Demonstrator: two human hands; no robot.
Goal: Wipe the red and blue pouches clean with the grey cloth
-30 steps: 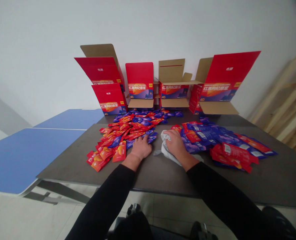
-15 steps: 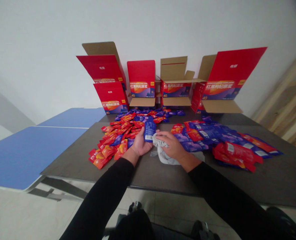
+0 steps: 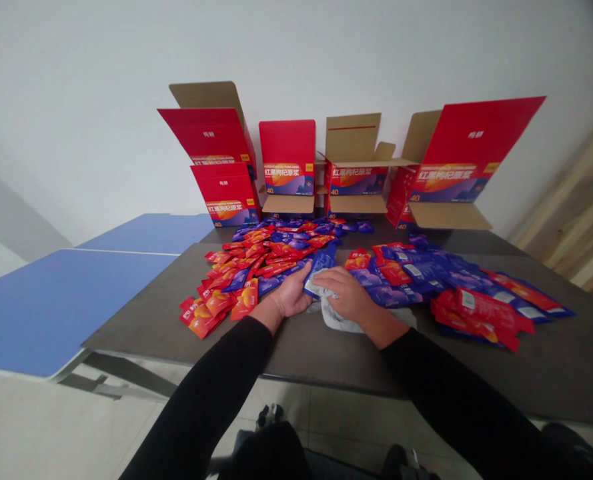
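A blue sachet (image 3: 321,262) is gripped by my left hand (image 3: 293,293) above the middle of the dark table. My right hand (image 3: 345,293), closed on a pale grey cloth (image 3: 332,313), presses part of it against the sachet's lower end. The rest of the cloth trails down to the tabletop beneath my right wrist. Left of my hands lies a heap of red and blue sachets (image 3: 249,263). On the right a second spread of sachets (image 3: 426,270) lies flat and overlapping, with red ones (image 3: 479,313) on top at its near side.
Along the back of the dark table (image 3: 176,333) stand red cartons with raised flaps: a stacked pair (image 3: 226,193) at left, two (image 3: 289,160) (image 3: 356,180) in the middle and one (image 3: 446,180) at right. A blue table (image 3: 76,300) adjoins on the left.
The sachet has tilted to the right in my left hand, and the cloth in my right hand now covers its lower part. The whole view has shifted slightly.
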